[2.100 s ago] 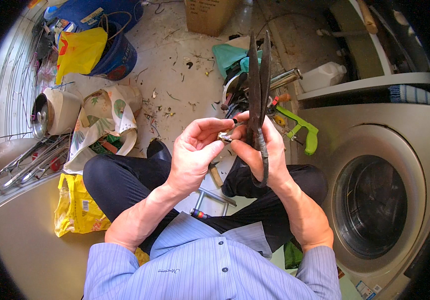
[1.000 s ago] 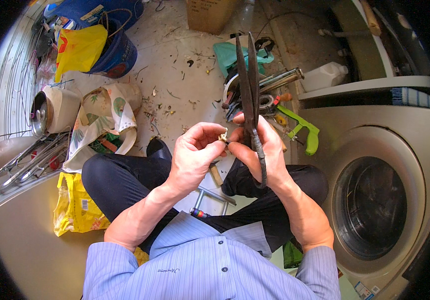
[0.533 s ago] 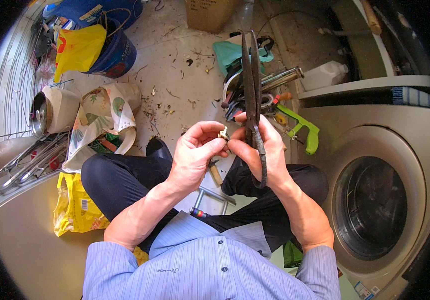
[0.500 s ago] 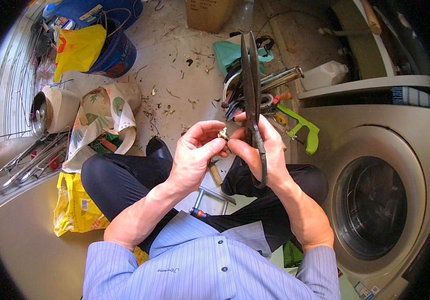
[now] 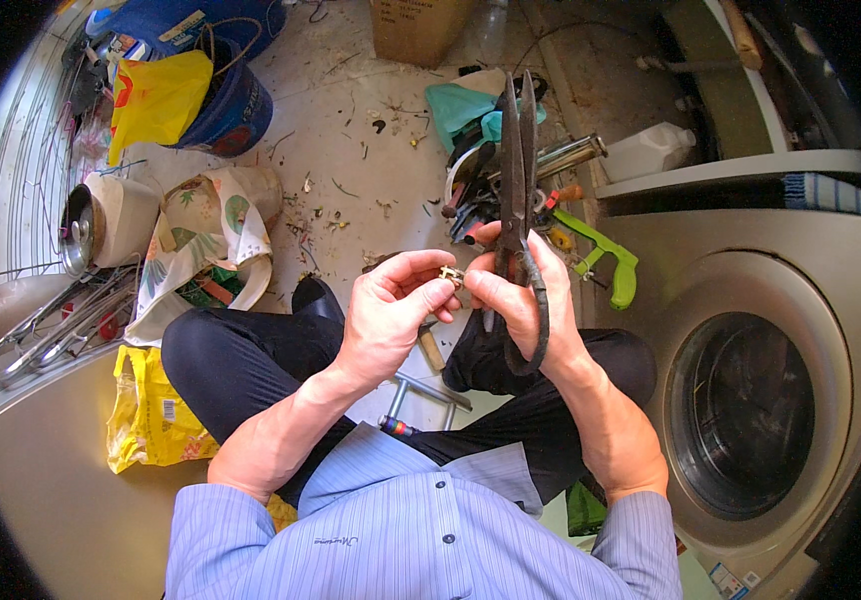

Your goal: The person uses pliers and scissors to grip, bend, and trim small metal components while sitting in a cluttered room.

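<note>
Between the thumb and fingers of my left hand is a small brass-coloured metal piece. My right hand grips a pair of large, dark scissors by the handles, blades pointing up and slightly parted. The right thumb and fingertip reach to the small piece from the other side and seem to touch it. Both hands are above my lap. Under them on the floor lie a tool with a wooden handle and a grey metal frame-like tool.
Beyond my hands lies a heap of tools with a green-handled saw. A washing machine stands at the right. On the left are a cloth bag, a yellow plastic bag and a blue bucket. Scraps litter the floor.
The scissors have shifted slightly right and down with my right hand. The small metal piece has turned a little in my left fingers, which stay almost in place.
</note>
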Available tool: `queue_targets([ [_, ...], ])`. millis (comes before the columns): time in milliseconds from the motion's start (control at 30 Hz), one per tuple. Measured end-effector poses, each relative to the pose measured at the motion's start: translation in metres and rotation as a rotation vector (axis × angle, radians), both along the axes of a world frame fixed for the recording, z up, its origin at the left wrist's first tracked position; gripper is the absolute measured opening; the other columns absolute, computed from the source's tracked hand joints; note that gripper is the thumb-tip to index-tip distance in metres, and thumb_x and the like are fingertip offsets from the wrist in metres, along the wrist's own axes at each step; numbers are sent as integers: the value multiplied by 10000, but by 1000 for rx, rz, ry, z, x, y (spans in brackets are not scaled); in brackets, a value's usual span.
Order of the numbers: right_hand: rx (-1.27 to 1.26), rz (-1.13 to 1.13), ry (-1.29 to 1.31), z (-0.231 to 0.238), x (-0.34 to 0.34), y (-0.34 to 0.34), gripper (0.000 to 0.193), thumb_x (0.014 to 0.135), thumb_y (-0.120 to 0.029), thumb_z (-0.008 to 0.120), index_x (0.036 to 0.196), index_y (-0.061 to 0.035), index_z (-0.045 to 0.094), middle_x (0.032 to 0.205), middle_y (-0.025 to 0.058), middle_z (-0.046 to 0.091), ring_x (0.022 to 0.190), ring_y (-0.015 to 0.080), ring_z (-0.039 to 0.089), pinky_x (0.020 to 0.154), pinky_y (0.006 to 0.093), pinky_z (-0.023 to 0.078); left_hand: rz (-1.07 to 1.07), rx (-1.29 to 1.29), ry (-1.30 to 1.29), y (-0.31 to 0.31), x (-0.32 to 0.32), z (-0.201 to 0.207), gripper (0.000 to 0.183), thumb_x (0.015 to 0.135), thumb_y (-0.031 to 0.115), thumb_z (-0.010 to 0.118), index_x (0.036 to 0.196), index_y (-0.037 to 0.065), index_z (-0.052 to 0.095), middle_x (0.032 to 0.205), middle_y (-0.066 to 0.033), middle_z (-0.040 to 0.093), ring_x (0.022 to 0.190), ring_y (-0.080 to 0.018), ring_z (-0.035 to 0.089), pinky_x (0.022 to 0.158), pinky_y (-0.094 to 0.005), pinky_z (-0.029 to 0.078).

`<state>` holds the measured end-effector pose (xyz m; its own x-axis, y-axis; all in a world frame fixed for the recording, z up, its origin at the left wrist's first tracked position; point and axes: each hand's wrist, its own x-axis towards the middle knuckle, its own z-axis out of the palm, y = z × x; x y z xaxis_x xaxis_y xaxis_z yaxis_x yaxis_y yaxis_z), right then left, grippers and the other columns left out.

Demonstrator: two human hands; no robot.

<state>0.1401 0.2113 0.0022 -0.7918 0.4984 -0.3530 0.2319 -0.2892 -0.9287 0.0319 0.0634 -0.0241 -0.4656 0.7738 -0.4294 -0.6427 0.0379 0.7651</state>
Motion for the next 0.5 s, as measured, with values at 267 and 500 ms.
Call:
queue_targets([
  [267,162,11,62,-8,5,-5,438,838,-51,720,1232,-11,533,876,35,643,791,86,603,726,250,510,-9,-52,370,0,7,-5,234,964,51,609,1183,-30,615,924,-59,686,798,-103,651,724,-250,543],
  [500,380,77,9,-16,-1,-1,437,838,-153,782,1201,-31,571,848,74,665,760,130,619,694,300,520,86,72,381,0,-25,3,192,980,70,569,1163,13,564,950,-87,691,804,-153,663,718,-292,548],
])
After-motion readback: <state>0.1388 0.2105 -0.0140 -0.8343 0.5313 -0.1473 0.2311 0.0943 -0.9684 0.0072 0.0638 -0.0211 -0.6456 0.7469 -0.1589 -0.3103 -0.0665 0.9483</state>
